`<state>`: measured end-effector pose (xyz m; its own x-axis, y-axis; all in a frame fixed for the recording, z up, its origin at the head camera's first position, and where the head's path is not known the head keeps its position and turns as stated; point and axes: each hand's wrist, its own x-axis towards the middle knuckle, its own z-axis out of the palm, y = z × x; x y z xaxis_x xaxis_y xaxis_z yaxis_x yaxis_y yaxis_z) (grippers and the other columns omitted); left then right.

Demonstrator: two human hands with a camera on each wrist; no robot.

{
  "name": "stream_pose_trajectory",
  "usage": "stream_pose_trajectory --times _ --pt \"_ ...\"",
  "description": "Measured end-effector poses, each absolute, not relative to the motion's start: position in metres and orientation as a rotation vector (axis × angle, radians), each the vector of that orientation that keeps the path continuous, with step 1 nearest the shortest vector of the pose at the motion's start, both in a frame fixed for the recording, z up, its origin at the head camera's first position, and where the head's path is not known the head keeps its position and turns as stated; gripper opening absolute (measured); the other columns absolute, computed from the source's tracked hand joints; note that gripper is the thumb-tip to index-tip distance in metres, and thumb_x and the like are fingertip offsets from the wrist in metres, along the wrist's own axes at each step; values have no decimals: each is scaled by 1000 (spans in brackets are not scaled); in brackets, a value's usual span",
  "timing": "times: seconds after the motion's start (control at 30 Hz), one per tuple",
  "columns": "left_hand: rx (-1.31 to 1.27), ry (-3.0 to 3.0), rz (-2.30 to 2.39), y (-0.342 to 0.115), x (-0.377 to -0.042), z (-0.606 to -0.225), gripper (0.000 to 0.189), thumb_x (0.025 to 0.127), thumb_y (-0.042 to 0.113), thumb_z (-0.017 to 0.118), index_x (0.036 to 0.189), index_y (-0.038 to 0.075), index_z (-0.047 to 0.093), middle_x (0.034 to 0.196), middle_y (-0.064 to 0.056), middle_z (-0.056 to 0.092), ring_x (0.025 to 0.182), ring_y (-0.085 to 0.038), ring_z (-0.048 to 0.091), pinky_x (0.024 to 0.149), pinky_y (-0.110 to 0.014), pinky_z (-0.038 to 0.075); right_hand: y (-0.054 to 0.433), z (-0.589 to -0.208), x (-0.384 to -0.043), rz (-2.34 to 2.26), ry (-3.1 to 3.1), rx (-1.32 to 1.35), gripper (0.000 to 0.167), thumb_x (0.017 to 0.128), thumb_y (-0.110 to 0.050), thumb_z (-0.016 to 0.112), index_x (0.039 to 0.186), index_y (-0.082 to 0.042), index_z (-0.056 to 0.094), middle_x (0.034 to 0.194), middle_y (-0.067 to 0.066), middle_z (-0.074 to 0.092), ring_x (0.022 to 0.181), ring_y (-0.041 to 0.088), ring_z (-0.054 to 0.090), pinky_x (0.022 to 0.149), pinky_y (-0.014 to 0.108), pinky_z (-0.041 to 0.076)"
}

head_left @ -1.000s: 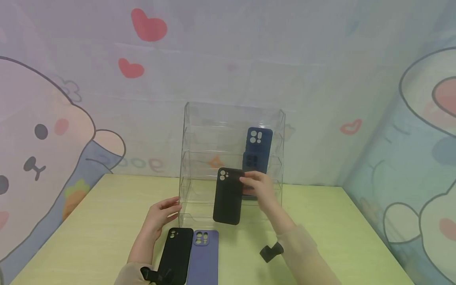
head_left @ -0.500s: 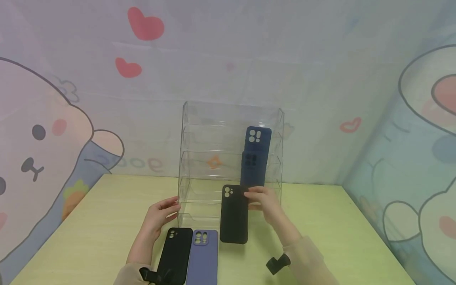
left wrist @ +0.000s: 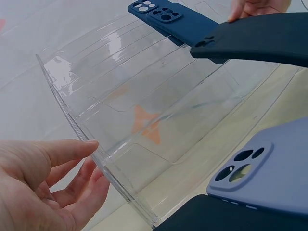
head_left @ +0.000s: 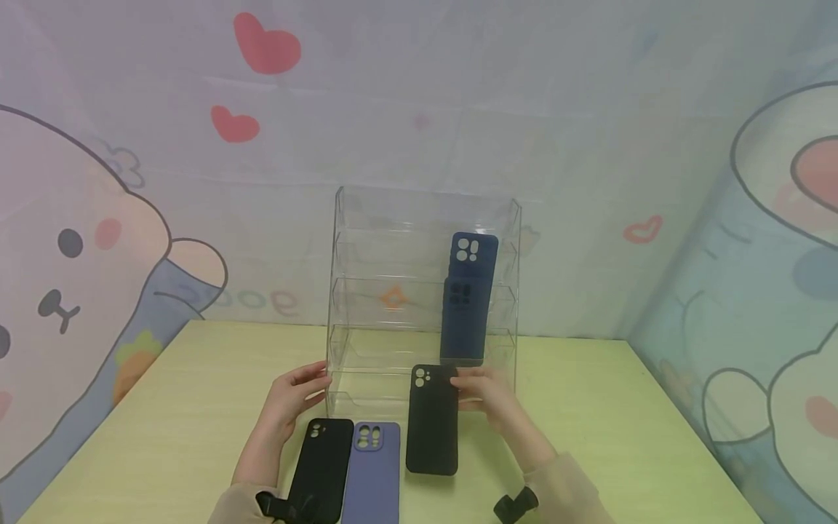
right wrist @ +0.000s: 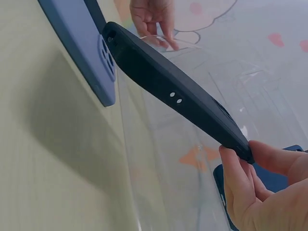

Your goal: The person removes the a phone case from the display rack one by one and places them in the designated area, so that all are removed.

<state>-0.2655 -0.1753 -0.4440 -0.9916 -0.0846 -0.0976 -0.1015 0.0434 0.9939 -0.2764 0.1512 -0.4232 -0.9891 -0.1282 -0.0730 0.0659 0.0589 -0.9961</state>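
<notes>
My right hand (head_left: 487, 393) pinches a black phone case (head_left: 432, 429) by its upper right edge. The case is raised above the table in front of the clear display rack (head_left: 373, 349), and its shadow shows below in the right wrist view. My left hand (left wrist: 48, 187) holds the rack's left side edge between thumb and fingers. Another black phone case (head_left: 324, 462) and a lilac phone case (head_left: 373, 473) lie side by side in front of the rack. Dark blue phone cases (head_left: 468, 320) stand overlapping on the rack's right side.
The tiered rack stands on a pale yellow table (head_left: 589, 407) before a backdrop cloth (head_left: 419, 87) printed with hearts and cartoon animals. Black straps (head_left: 513, 506) with small devices sit at the wrists.
My right hand has brought the black phone case down from the rack's front toward the table, ending right of the lilac case. The left hand stays at the rack's edge.
</notes>
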Motion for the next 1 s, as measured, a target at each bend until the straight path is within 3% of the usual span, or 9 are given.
stream_pose_trajectory --times 0.3,0.6,0.87,1.0 --pt "-194 2256 2157 -175 -264 -443 48 95 10 63 140 -3 50 128 -17 57 104 -13 65 97 -34 56 152 -440 -268 -2039 2139 -41 44 88 -4 62 120 24 50 79 1 69 66 10 66 64 23 61" --pt "-191 2261 2159 -175 -264 -442 48 95 10 63 140 -3 50 130 -19 56 93 -2 63 97 -34 56 147 -454 -258 -2015 2135 -36 37 86 -3 64 112 22 55 77 3 68 64 12 67 62 26 62" --pt "-198 2263 2161 -175 -264 -443 48 95 9 63 139 -4 51 130 -19 56 100 -9 65 96 -33 57 146 -465 -255 -1950 2144 -25 35 85 -4 65 110 20 57 76 3 68 62 10 64 60 25 61" --pt "-196 2257 2168 -175 -264 -443 48 95 9 63 139 -4 50 129 -18 56 97 -6 64 95 -32 57 145 -466 -253 -1918 2149 -23 38 85 -3 66 111 22 56 78 5 68 62 10 64 61 26 62"
